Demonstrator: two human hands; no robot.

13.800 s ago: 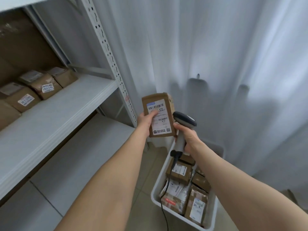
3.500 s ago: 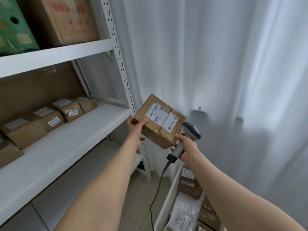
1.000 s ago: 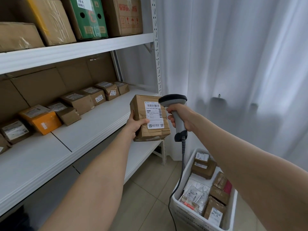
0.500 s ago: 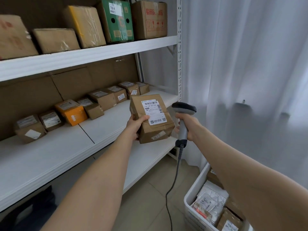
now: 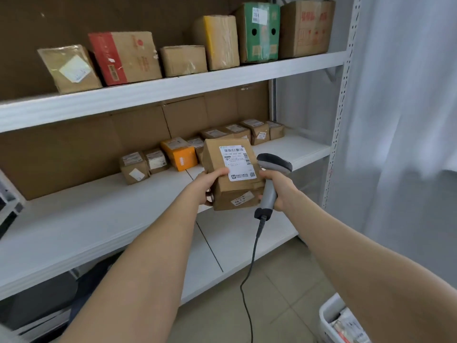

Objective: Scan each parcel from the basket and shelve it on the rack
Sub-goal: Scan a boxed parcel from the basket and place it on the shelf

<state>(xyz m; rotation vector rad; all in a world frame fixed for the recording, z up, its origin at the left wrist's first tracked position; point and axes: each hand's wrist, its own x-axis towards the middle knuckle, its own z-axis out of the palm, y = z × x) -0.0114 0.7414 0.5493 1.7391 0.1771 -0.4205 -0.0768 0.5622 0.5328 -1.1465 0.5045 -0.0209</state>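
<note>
Reading "70 2 5" on the small sticker low on the parcel; shipping label print blurring, not legible.

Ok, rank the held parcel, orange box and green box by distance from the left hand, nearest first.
1. Held parcel, gripped by the left hand.
2. Orange box, middle shelf, behind.
3. Green box, top shelf, upper right.
</note>
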